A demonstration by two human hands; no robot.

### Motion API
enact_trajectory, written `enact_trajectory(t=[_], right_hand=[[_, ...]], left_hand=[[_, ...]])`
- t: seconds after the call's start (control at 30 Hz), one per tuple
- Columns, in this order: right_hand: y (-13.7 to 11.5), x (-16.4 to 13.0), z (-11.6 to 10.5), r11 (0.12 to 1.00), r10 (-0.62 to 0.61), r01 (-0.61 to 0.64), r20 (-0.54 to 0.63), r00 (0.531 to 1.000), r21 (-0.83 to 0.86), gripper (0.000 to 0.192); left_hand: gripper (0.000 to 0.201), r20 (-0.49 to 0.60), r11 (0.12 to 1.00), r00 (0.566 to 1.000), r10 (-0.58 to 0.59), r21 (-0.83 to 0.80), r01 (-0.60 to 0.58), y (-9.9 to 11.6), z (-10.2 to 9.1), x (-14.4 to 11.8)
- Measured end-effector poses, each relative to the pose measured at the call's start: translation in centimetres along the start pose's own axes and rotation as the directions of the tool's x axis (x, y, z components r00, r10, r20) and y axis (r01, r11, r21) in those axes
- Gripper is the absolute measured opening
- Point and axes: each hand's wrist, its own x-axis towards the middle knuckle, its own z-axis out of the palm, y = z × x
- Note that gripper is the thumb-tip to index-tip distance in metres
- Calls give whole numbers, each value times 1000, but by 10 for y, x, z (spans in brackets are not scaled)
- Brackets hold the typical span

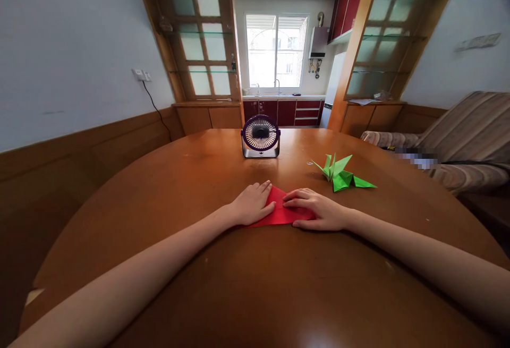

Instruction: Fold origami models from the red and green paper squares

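Brown tabletop [255,284], rounded outline, glossy; it fills most of the view. Paper [279,215]: red, folded, lying flat on the tabletop between and partly beneath the two hands. Visible outline roughly triangular, straight edge toward the person; outer corners partly covered.

Left hand [255,203]: palm down on the paper's left part, fingers extended forward, thumb angled inward. Right hand [314,211]: over the right part, fingers slightly bent with tips on the paper, thumb separated, by the near edge. Hands apart from each other, neither clamped on anything.

Right of the paper and farther off: green origami [341,181], pointed, two shades. Beyond the paper, near the far edge: round fan [261,131], upright on its stand. Background: window [262,45], red cabinets [268,110]. Far right: striped armchair [470,125].
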Motion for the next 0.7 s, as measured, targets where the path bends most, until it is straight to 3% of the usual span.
enact_trajectory(t=[0.13, 0.27, 0.53, 0.7], right_hand=[[1, 0, 0, 1000, 4, -4, 17, 1000, 0, 45], [0, 0, 0, 1000, 6, -6, 18, 1000, 2, 45], [-1, 0, -1, 999, 32, -33, 21, 999, 37, 44], [0, 1, -2, 994, 55, -57, 31, 998, 95, 43]], left_hand=[[73, 27, 999, 999, -41, -2, 41, 2, -3, 4], [81, 58, 992, 998, -26, -119, 33, -3, -10, -3], [71, -22, 953, 992, 127, -275, -128, -13, -18, -43], [65, -43, 927, 981, 189, -321, -193, -15, -19, -54]])
